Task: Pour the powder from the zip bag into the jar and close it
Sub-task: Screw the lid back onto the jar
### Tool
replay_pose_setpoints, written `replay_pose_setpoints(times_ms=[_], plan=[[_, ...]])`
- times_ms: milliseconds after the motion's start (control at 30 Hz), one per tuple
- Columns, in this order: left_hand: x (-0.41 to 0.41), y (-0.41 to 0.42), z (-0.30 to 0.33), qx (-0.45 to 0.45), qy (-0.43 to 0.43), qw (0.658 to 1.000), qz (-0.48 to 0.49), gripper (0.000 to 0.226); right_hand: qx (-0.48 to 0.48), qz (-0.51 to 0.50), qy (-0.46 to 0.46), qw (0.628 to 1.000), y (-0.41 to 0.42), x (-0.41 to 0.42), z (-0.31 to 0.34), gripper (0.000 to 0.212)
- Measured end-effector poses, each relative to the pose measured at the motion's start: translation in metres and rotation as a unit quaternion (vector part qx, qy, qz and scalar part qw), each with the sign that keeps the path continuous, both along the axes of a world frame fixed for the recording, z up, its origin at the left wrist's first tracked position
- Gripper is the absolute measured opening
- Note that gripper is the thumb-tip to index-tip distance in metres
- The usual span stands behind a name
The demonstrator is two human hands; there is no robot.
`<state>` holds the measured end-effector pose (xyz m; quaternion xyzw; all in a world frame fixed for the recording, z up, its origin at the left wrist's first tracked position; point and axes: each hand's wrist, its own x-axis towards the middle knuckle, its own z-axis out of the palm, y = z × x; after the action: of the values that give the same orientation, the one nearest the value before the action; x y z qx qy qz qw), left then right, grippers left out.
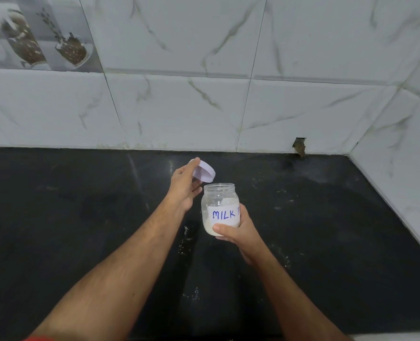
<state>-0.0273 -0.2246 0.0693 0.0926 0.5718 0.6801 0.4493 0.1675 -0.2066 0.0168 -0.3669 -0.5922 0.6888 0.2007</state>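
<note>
A clear plastic jar (218, 205) with a white label reading "MILK" is held upright above the black counter by my right hand (238, 230), whose fingers wrap its lower part. White powder fills the jar's bottom; its mouth is uncovered. My left hand (185, 185) holds a pale lilac lid (33, 172) tilted, just up and left of the jar's mouth, not touching it. No zip bag is in view.
The black stone counter (315, 230) carries scattered specks of white powder near the middle. White marble-pattern wall tiles (204, 107) rise behind and on the right. A small hole in the tiles (299, 143) sits at the counter's back edge.
</note>
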Motion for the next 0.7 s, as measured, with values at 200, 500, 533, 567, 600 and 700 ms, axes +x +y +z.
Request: replay_pose_setpoints(times_ms=[200,500,533,567,600,700], plan=[[0.016,-0.003,0.002,0.006,0.061,0.995,-0.083,0.068,0.036,-0.036,-0.006,0.999,0.006,-0.002,0.015,0.095],[0.010,-0.010,0.023,-0.039,0.220,0.950,-0.218,0.058,0.081,-0.025,-0.001,0.996,0.008,0.001,0.022,0.092],[0.009,-0.010,0.026,-0.045,0.241,0.942,-0.228,0.052,0.093,-0.020,-0.005,0.995,0.007,0.000,0.023,0.089],[0.008,-0.010,0.029,-0.049,0.259,0.936,-0.233,0.048,0.108,-0.015,-0.012,0.994,0.006,-0.001,0.023,0.086],[0.009,-0.010,0.031,-0.051,0.271,0.933,-0.233,0.045,0.123,-0.014,-0.025,0.992,0.005,-0.001,0.025,0.085],[0.013,-0.011,0.037,-0.050,0.288,0.928,-0.231,0.039,0.181,-0.026,-0.082,0.980,0.000,-0.005,0.032,0.084]])
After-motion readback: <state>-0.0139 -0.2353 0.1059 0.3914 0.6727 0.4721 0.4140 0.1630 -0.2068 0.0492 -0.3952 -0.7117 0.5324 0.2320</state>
